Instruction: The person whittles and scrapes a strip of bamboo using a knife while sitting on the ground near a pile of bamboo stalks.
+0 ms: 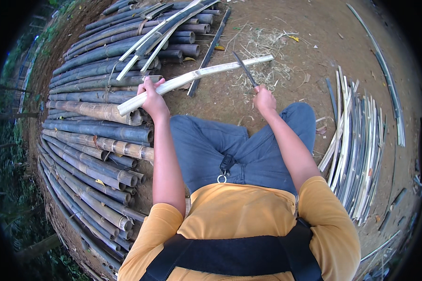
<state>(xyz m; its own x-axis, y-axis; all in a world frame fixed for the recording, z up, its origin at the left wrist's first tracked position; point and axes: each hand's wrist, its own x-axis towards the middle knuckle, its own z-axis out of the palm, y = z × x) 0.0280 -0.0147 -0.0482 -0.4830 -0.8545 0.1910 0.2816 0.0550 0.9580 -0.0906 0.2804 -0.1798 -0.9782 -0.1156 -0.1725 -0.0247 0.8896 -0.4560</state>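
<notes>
My left hand [153,97] is closed round a pale split bamboo strip [187,78] near its left end. The strip slants up to the right, in front of my knees. A knife [244,68] with a long dark blade is gripped in my right hand [264,99]. Its blade crosses the strip near the far right end and appears to touch it; the exact contact is too small to tell. Thin pale shavings [267,44] lie on the ground beyond the blade.
Bamboo poles [98,112] are stacked along my left, with several split strips [162,33] across the top. A dark strip [210,51] lies on the dirt ahead. Right of my knee lies a bundle of split strips [356,150]. A long strip [384,70] lies farther right.
</notes>
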